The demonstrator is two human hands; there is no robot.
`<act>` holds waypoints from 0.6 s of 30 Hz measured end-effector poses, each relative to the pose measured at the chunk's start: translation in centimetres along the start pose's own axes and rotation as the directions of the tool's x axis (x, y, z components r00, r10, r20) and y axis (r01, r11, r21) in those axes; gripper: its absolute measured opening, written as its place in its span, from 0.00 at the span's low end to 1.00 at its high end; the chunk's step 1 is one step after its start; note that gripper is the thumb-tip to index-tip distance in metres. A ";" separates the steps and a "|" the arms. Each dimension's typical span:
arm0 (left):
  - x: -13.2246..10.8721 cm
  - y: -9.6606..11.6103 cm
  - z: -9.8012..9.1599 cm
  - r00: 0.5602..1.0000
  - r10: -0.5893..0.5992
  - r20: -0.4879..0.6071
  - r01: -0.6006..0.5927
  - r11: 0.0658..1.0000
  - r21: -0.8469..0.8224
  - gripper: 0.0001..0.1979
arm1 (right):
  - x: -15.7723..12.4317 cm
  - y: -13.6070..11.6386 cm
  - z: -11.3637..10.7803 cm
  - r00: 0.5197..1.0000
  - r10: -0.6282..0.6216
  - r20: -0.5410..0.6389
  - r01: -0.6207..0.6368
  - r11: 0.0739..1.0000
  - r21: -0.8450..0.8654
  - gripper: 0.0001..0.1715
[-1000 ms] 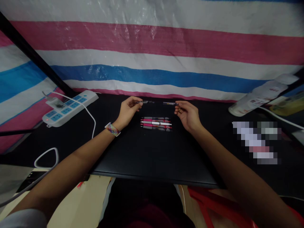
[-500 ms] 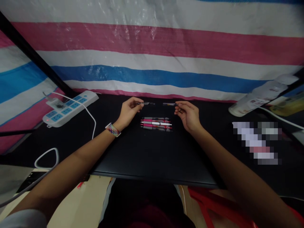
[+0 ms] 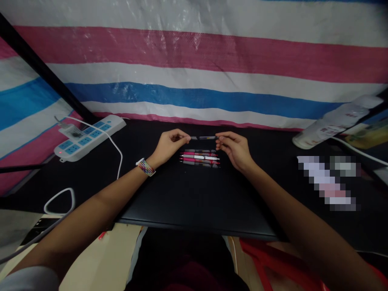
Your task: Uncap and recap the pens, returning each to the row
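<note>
My left hand (image 3: 172,143) pinches a short, dark grey pen piece (image 3: 194,138) between thumb and fingertips, pointing right. Opposite it, the fingertips of my right hand (image 3: 236,147) grip a clear pen barrel piece (image 3: 207,138) with a dark end. The two pieces lie nearly end to end in the air; I cannot tell whether they touch. Just below them, a row of several pens (image 3: 200,157) lies side by side on the black table (image 3: 194,198), some with pink or red parts, one partly white, others grey and clear.
At the left is a white power strip (image 3: 91,137) with a plugged-in charger and white cable (image 3: 117,151). A tilted clear bottle (image 3: 330,125) stands at the right, near a blurred-out item (image 3: 327,184). A striped sheet (image 3: 194,72) hangs behind the table.
My hands have come closer together and slightly lower. The gap between the two pen pieces has narrowed to almost nothing. The row of pens has stayed put.
</note>
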State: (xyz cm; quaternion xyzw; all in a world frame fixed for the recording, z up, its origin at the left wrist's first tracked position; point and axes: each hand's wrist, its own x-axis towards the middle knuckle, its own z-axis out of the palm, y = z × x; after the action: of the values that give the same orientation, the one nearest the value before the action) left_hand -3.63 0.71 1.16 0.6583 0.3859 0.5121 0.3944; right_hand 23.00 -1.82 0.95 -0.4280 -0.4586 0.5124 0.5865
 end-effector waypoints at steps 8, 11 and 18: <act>-0.4 0.1 -0.2 0.999 0.027 0.029 -0.032 0.978 0.206 0.29 | -0.9 -0.2 1.0 0.998 -0.048 0.040 0.048 0.999 0.012 0.10; -0.4 -0.1 -0.1 0.999 0.048 0.026 -0.052 0.982 0.183 0.25 | -0.8 -0.2 0.9 0.998 -0.045 0.038 0.045 0.999 -0.001 0.10; -0.4 0.2 0.3 0.996 0.023 0.082 -0.020 0.999 -0.036 0.09 | -0.5 0.1 0.6 1.000 0.001 0.015 -0.002 1.000 0.027 0.09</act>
State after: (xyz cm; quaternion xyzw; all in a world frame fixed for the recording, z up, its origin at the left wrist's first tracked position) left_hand -3.34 0.22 1.16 0.6759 0.3532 0.4952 0.4161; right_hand 22.39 -2.28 0.96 -0.4165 -0.4555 0.5222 0.5885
